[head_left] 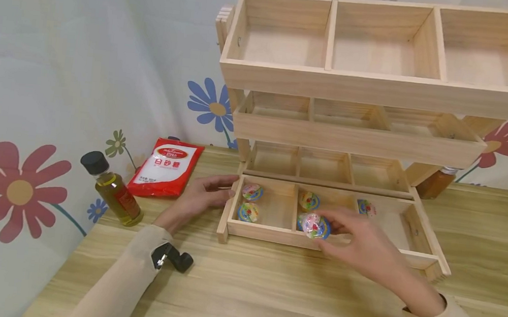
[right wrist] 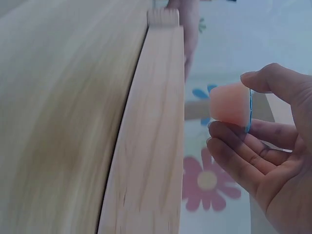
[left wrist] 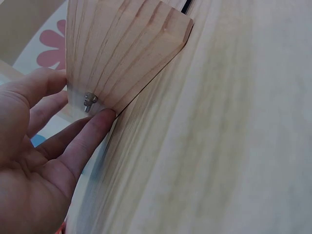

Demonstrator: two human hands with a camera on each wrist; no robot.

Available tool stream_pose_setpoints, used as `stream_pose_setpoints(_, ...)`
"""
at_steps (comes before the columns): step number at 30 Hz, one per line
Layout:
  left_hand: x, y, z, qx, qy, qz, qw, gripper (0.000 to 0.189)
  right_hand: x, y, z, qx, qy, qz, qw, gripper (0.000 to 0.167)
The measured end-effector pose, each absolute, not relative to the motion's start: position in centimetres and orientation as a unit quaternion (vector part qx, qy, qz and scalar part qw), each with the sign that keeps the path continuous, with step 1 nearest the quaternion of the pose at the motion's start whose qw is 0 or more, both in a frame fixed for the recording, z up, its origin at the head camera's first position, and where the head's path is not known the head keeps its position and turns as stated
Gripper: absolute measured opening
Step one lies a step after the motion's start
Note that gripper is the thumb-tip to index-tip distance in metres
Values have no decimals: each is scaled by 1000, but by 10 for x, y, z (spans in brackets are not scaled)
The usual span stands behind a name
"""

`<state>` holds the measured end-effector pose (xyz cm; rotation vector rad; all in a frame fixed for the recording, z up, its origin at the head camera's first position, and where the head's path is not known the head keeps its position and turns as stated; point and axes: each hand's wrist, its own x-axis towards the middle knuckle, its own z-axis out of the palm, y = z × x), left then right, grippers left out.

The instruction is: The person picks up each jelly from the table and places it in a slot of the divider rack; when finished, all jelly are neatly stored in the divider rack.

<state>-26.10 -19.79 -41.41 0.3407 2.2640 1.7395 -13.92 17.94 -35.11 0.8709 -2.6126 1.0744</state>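
Observation:
My right hand (head_left: 361, 240) pinches a small jelly cup (head_left: 316, 226) by its rim, above the front of the bottom tray's middle compartment. In the right wrist view, the jelly cup (right wrist: 231, 104) shows a pinkish body and a blue-edged lid between thumb and fingers. My left hand (head_left: 200, 196) rests its fingertips against the left side of the wooden rack (head_left: 225, 217); in the left wrist view they touch the side panel (left wrist: 122, 53) near a bolt. Two jelly cups (head_left: 249, 212) lie in the left compartment. Another jelly cup (head_left: 310, 200) is in the middle one, with one more partly hidden behind the held cup.
In the right compartment lies a colourful-lidded cup (head_left: 365, 207). The rack's divided upper trays (head_left: 380, 90) overhang the bottom one. Left of the rack are a red-and-white sugar bag (head_left: 166, 168) and an oil bottle (head_left: 117, 194). A jar (head_left: 436, 183) of amber contents stands behind at right.

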Motion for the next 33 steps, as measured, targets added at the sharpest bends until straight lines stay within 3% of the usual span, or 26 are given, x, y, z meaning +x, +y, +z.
stream_pose_setpoints(7, -262, -197, -414, 116, 779, 601, 135, 52, -145, 215, -352, 266, -893, 334, 141, 46)
stream_pose_setpoints(12, -262, -198, -412, 120, 778, 602, 132, 52, -148, 236, -351, 239, -897, 342, 146, 48)
stream_pose_setpoints(22, -261, -200, -418, 115, 773, 610, 129, 52, -160, 279, -349, 170, -916, 356, 76, 45)
stream_pose_setpoints(33, -263, -199, -417, 120, 769, 614, 133, 54, -165, 302, -357, 170, -931, 324, -7, 46)
